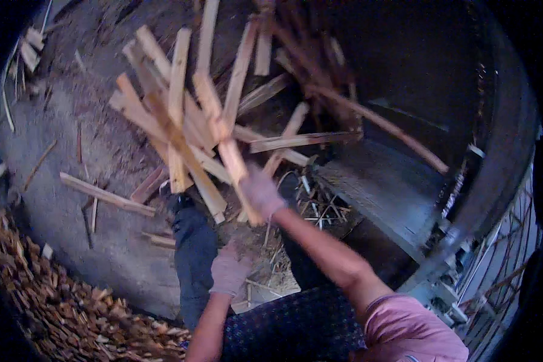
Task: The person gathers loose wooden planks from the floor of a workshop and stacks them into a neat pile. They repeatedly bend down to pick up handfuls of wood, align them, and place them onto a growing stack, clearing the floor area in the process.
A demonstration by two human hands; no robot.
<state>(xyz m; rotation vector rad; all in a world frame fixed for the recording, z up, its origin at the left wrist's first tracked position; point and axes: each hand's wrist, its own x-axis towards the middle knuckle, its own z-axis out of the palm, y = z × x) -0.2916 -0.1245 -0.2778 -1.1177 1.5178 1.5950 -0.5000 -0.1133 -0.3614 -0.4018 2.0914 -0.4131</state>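
My right hand (262, 192), in a pale glove, is closed on the near part of a long pale wooden slat (232, 158). Motion blurs its fingers a little. The slat points away from me, over a loose heap of wooden slats (178, 114) that lie crossed at many angles. My left hand (230, 269), also gloved, hovers in front of my lap, between my legs. Its fingers are apart and nothing shows in them.
Loose slats (107, 194) lie on the grey ground to the left. Small wood pieces (84, 308) pile up at the lower left. A dark machine with a metal plate (377, 187) stands on the right, a long stick (398, 134) in front of it. Darker sticks (320, 66) are stacked behind.
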